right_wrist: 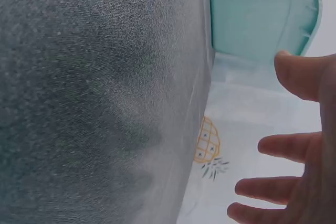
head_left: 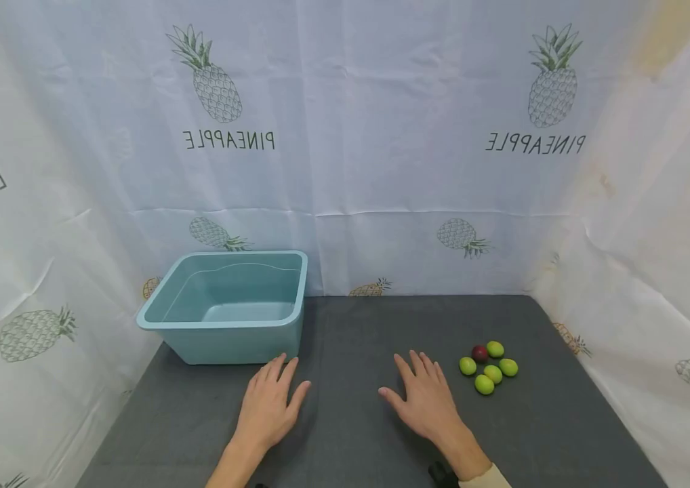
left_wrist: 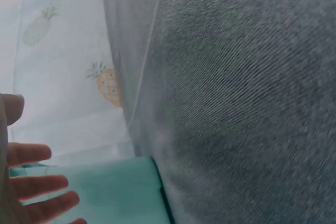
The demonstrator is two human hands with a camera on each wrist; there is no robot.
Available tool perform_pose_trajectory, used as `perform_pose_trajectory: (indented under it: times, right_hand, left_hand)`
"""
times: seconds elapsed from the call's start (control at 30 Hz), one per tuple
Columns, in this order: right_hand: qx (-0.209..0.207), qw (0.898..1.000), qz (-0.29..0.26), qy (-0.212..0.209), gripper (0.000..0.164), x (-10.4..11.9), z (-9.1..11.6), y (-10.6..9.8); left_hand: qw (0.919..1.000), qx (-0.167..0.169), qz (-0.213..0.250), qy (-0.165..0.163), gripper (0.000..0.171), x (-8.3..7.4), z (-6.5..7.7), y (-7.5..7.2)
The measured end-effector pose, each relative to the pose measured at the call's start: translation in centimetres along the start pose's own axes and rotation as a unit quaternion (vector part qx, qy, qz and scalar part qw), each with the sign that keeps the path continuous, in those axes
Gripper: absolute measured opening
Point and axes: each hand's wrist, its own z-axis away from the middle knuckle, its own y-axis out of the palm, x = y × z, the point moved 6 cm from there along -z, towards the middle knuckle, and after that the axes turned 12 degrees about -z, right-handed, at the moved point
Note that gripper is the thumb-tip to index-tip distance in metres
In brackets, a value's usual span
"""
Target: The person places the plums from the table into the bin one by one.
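Note:
My left hand (head_left: 268, 408) is spread over the table just in front of a light blue plastic basin (head_left: 223, 344), holding nothing. In the head view its fingertips overlap the basin's lower edge. My right hand (head_left: 427, 400), also spread and holding nothing, is over the middle of the table. To its right lies a loose group of small round fruits: several green ones (head_left: 484, 385) and a single dark red one (head_left: 480, 353). The basin looks bare inside. Both wrist views show straight, parted fingers (left_wrist: 39, 184) with the basin's wall (right_wrist: 252, 14) beyond.
A dark grey cloth (head_left: 357, 339) covers the table. White curtains (head_left: 375, 149) with pineapple prints hang behind it and along both sides. The basin stands at the back left, close to the curtain.

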Motion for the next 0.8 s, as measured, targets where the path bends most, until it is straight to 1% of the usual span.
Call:
perform_pose_trajectory:
  times: [0.13, 0.23, 0.37, 0.53, 0.6, 0.8]
  right_hand:
    - [-0.002, 1.000, -0.014, -0.011, 0.073, 0.8, -0.5, 0.1]
    - [-0.010, 0.999, -0.031, -0.019, 0.069, 1.5, -0.7, 0.1]
    - [-0.019, 0.998, -0.059, -0.028, 0.068, 2.5, -1.2, -0.1]
    - [-0.029, 0.994, -0.098, -0.034, 0.066, 3.5, -1.9, -0.6]
    - [-0.035, 0.993, -0.109, -0.038, 0.066, 3.9, -2.1, -0.8]
    - [-0.043, 0.987, -0.147, -0.045, 0.063, 5.1, -2.7, -0.9]
  left_hand:
    - [0.9989, -0.045, 0.013, 0.002, 0.048, 0.4, -0.2, -1.2]
    - [0.9965, -0.081, 0.020, 0.005, 0.044, 0.8, -0.4, -2.2]
    - [0.9913, -0.127, 0.030, 0.016, 0.038, 1.6, -0.6, -3.4]
    - [0.9824, -0.181, 0.037, 0.028, 0.034, 2.8, -0.8, -4.9]
    - [0.9794, -0.196, 0.041, 0.027, 0.032, 3.3, -0.9, -5.6]
    - [0.9742, -0.219, 0.053, 0.010, 0.029, 5.5, -1.2, -7.3]
